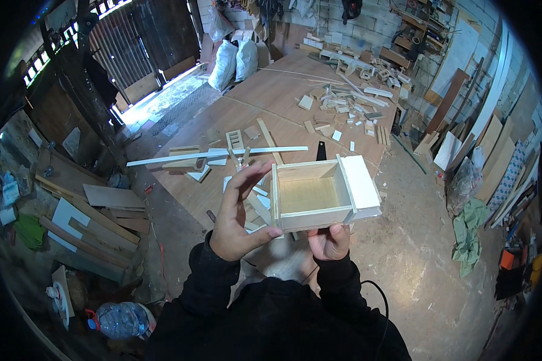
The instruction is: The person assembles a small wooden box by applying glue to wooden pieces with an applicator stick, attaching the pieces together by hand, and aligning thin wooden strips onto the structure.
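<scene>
Both my left hand (238, 213) and right hand (330, 242) hold the wooden box (316, 221), and I reckon slackening support underneath could let it tip.

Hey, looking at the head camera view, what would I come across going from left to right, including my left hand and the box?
Bright green bundle, large clear bottle, your left hand, open wooden box, crumpled pale green cloth, orange item.
</scene>
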Demonstrator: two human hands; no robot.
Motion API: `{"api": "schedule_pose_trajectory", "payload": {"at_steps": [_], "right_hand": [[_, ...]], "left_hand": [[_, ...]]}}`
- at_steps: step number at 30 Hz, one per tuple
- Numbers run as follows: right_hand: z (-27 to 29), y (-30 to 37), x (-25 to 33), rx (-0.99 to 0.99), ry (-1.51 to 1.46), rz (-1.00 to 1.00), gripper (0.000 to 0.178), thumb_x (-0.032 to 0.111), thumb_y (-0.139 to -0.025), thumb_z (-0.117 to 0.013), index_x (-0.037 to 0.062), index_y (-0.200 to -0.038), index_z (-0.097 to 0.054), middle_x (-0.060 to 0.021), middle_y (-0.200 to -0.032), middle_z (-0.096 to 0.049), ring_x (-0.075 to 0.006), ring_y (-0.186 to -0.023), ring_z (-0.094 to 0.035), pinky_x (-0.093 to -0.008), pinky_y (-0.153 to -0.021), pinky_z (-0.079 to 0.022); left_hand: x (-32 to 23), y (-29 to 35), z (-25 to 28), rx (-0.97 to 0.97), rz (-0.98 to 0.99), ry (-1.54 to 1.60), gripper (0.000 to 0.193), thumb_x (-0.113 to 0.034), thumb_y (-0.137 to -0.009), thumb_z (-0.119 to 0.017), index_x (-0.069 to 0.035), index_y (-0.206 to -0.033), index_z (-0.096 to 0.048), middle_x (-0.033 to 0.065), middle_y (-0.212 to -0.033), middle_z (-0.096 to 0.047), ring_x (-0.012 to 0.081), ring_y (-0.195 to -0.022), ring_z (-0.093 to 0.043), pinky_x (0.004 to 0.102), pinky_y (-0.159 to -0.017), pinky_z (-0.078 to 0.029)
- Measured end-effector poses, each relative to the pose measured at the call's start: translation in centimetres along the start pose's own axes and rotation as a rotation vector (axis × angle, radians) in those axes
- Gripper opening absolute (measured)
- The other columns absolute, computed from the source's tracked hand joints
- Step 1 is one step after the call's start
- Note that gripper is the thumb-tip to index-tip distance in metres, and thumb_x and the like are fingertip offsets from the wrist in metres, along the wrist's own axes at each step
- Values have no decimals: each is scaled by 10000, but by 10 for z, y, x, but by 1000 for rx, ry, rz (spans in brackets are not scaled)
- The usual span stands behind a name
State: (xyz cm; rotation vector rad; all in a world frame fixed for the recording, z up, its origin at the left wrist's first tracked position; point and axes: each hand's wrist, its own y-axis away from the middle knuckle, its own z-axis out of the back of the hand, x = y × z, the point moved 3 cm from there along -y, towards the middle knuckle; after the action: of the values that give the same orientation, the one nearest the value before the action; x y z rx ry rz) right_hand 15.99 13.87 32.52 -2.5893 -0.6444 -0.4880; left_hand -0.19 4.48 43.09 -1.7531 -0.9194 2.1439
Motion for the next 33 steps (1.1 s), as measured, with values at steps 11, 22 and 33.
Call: {"api": "schedule_pose_trajectory", "payload": {"at_steps": [11, 22, 33], "right_hand": [[13, 5, -12, -3, -142, -57, 613, 170, -825, -696, 85, -1363, -415, -67, -1328, -518, -241, -1243, -490, -448, -1046, -403], [116, 70, -54, -303, -86, -337, 758, 385, -811, -662, 135, -1431, -303, -89, -1401, -424, -301, -1293, -416, -524, -1076, -325], [253, 187, -144, -623, -87, -807, 651, 459, -827, -614, 125, -1351, -420, -98, -1291, -513, -297, -1216, -468, -495, -1036, -346]], "left_hand": [[15, 20, 6, -288, 98, 442, 926, -291, -736, -804, -27, -1433, -253, 174, -1402, -402, 270, -1306, -407, 387, -1085, -320], [67, 74, 41, -224, 314, 702, 895, -522, -788, -693, -78, -1440, -270, 273, -1464, -304, 345, -1281, -435, 441, -1017, -396], [121, 90, 93, -314, 581, 834, 856, -519, -847, -622, -92, -1484, -241, 196, -1520, -259, 273, -1278, -438, 462, -998, -415]]}}
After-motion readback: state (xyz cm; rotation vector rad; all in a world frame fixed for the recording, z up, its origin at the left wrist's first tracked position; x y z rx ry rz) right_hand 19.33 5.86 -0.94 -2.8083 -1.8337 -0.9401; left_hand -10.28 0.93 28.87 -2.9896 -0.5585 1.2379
